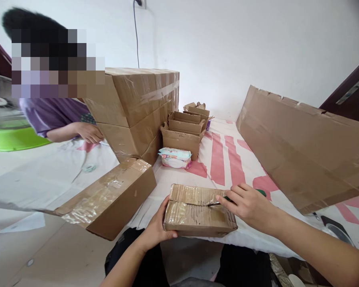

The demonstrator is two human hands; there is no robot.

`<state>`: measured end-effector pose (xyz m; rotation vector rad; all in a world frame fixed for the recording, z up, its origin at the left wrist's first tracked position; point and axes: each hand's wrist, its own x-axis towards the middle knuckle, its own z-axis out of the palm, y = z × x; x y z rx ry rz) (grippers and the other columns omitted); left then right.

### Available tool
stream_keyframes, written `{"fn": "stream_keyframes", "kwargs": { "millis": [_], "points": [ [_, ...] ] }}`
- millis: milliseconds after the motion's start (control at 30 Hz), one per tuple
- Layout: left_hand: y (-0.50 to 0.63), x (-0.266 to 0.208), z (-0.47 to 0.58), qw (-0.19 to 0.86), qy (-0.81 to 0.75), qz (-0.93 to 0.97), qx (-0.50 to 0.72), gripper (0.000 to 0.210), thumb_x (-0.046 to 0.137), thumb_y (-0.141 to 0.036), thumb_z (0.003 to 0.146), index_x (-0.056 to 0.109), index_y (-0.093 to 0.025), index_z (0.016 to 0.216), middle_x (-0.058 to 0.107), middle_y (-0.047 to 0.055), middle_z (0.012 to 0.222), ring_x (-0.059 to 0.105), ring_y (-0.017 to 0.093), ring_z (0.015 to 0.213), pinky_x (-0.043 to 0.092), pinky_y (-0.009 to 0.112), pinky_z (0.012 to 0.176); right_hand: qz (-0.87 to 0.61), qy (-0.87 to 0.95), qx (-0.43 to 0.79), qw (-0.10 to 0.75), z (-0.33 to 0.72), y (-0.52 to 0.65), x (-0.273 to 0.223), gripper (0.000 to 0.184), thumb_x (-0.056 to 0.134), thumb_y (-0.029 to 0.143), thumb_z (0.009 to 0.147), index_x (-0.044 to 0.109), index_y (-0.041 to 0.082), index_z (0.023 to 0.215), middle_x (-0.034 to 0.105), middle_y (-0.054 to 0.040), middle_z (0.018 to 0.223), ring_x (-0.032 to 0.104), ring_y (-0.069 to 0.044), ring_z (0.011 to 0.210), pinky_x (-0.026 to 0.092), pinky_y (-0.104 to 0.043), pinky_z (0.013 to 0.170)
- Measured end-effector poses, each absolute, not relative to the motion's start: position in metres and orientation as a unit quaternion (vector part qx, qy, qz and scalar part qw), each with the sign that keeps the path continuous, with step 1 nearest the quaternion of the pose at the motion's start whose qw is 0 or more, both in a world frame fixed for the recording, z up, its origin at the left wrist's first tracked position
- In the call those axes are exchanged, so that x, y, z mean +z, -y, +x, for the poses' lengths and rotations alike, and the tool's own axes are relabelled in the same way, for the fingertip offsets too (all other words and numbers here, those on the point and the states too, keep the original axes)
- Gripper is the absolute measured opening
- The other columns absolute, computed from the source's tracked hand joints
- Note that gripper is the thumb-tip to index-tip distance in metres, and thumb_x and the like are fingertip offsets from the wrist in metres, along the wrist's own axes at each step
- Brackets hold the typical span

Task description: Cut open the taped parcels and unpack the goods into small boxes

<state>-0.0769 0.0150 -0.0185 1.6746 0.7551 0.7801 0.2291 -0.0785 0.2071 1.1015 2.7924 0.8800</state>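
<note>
A small cardboard box [200,219], its top covered with clear tape, rests at the near edge of the cloth-covered table. My left hand [160,225] grips its left side, thumb along the front and fingers behind. In my right hand [245,205] is a green-handled knife [261,193], mostly covered by my fingers. Its thin dark tip touches the seam across the top of the box, toward the right end. A pack of wet wipes [175,158] lies just behind the box.
Open cardboard boxes [181,137] stand in a row behind the wipes. Large taped cartons [137,107] rise at left, with a long carton [113,195] nearer me. A tall cardboard panel [305,147] leans at right. Another person's hand [91,132] is beside the cartons.
</note>
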Motion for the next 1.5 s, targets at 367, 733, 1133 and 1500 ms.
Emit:
{"fn": "stream_keyframes", "kwargs": {
  "millis": [367,733,1133,1500],
  "points": [
    [-0.014,-0.015,-0.076,0.54,-0.327,0.705,0.322,0.135,0.074,-0.078,0.053,0.009,-0.018,0.155,0.025,0.022,0.158,0.03,0.043,0.142,0.019,0.057,0.118,0.358,-0.89,0.281,0.008,0.226,0.08,0.208,0.03,0.042,0.004,0.092,0.065,0.011,0.11,0.065,-0.0054,0.074,0.054,-0.019,0.066,0.034,-0.034,0.06],
    [-0.014,-0.012,-0.077,0.535,-0.33,0.706,0.325,0.134,0.075,-0.077,0.053,0.01,-0.019,0.155,0.028,0.021,0.157,0.03,0.043,0.142,0.02,0.058,0.118,0.401,-0.882,0.245,0.018,0.255,0.094,0.212,0.035,0.042,0.001,0.089,0.065,0.014,0.112,0.064,-0.0068,0.075,0.054,-0.02,0.069,0.037,-0.034,0.064],
    [-0.013,-0.012,-0.077,0.541,-0.335,0.704,0.315,0.134,0.074,-0.078,0.053,0.009,-0.021,0.155,0.029,0.02,0.157,0.027,0.043,0.144,0.019,0.058,0.118,0.518,-0.847,0.097,-0.07,0.307,0.109,0.194,0.03,0.047,0.017,0.097,0.06,0.022,0.123,0.07,-0.0088,0.098,0.065,-0.023,0.089,0.054,-0.037,0.076],
    [0.013,0.032,-0.085,0.395,-0.309,0.787,0.359,0.095,0.06,-0.071,0.076,0.019,-0.03,0.151,0.014,0.015,0.161,0.012,0.039,0.149,0.015,0.059,0.119,0.657,-0.744,0.0,-0.117,0.353,0.108,0.054,0.032,0.052,0.013,0.087,0.065,0.018,0.117,0.074,-0.0099,0.098,0.072,-0.026,0.087,0.06,-0.04,0.075]
  ]
}}
